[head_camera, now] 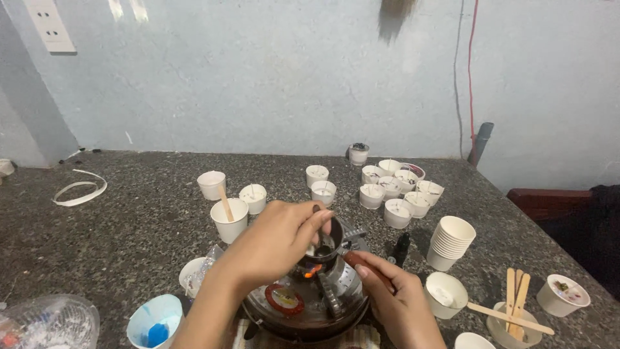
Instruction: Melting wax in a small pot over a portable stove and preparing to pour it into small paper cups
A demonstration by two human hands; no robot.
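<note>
Stirring with a small spoon (321, 240): left hand (279, 242) pinches the stem from above, grip clenched on it, bowl end down inside the small dark pot (326, 244). Spoon's long axis runs near vertical, tilted slightly toward the person. Pot sits directly under the left grip, over a small flame on a round dark burner (310, 304).

Right hand (394, 298) is clenched around the pot's reddish-brown handle (369, 270), which runs from the pot down-right toward that grip. Both hands are on the pot; left is the nearer to its mouth.

Outward from the left grip: white cup with a wooden stick (229, 218) just to its left, cluster of filled white cups with wicks (395, 189) beyond it to the right, stack of empty cups (451, 242) right of the right grip, cup with flat wooden sticks (516, 317) further right. All on the speckled tabletop (129, 220).
</note>
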